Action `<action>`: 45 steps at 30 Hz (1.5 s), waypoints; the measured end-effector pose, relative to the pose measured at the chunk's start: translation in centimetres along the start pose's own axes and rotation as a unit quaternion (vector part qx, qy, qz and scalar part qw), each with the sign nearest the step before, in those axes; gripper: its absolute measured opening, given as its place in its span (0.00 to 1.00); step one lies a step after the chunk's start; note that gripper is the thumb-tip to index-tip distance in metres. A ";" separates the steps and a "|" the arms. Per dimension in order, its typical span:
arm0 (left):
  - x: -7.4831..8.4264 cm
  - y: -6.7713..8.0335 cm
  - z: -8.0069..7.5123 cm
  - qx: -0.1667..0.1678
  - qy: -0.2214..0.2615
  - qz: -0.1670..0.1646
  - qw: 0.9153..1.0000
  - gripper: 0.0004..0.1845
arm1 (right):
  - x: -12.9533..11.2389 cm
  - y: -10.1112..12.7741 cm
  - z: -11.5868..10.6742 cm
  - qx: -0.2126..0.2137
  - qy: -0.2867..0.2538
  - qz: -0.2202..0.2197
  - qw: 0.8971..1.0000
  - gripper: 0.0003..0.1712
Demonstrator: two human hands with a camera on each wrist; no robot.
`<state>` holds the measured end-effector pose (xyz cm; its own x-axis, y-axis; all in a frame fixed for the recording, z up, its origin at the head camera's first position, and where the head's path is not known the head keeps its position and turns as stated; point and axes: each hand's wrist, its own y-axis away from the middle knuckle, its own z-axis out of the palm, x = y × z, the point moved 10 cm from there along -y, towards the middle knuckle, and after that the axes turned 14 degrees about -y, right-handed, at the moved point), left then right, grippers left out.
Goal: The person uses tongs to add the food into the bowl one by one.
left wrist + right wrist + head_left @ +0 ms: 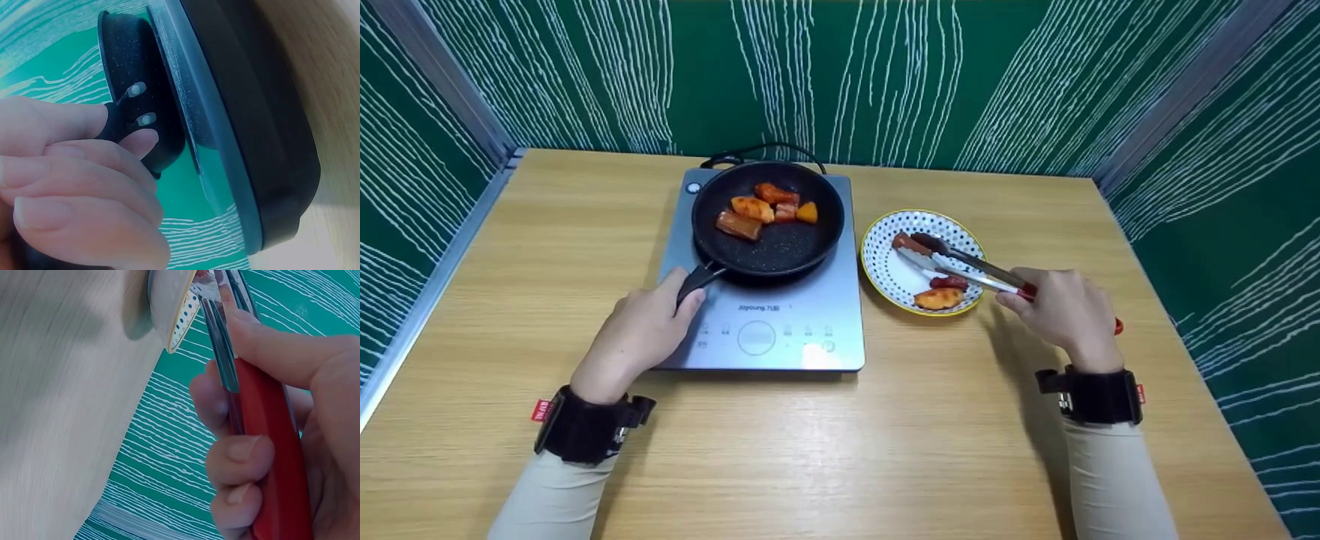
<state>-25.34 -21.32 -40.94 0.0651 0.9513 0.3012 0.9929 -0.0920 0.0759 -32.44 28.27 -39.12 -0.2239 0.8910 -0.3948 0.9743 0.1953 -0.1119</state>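
My left hand (pixel 639 330) grips the black handle (pixel 700 280) of a frying pan (pixel 780 255). Several glazed food pieces lie in the pan, among them a brown chunk (pixel 739 225) and a small orange-yellow piece (pixel 807 213). With my right hand (pixel 1065 309) I hold metal tongs (pixel 273 455) by their red grips, the fingers wrapped round them. The tongs' tips reach into a dotted plate (pixel 877 279) and lie on either side of a reddish-brown piece (pixel 906 243); whether they squeeze it I cannot tell. A browned piece (pixel 938 298) and a dark red piece (pixel 949 283) lie nearer the plate's front.
Under the pan is a silver induction cooker (pixel 832 315) with touch controls along its front. A black cable (pixel 780 145) runs behind it. The wooden table (pixel 825 442) is enclosed by green panels (pixel 885 82) with white lines at the back and sides.
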 end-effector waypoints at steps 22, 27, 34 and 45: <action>0.0 -0.1 0.0 0.011 -0.001 0.009 1.000 0.14 | -0.3 -0.1 -0.1 0.014 0.009 -0.023 1.000 0.16; 0.1 0.0 0.0 0.009 0.002 0.009 1.000 0.14 | -0.3 -0.1 -0.5 0.026 -0.004 -0.023 0.999 0.15; 0.0 0.0 -0.1 0.007 0.005 0.007 1.000 0.14 | -1.7 0.2 -1.6 0.050 -0.029 -0.048 0.997 0.21; 0.1 -0.1 0.0 0.000 0.010 0.005 1.000 0.14 | -7.1 1.2 -3.8 0.110 -0.053 -0.108 0.987 0.23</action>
<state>-25.44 -21.17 -40.93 0.0722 0.9443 0.3211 0.9922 -0.1006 0.0730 -29.60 23.75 -32.99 -0.4374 0.7890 -0.4316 0.8782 0.2715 -0.3937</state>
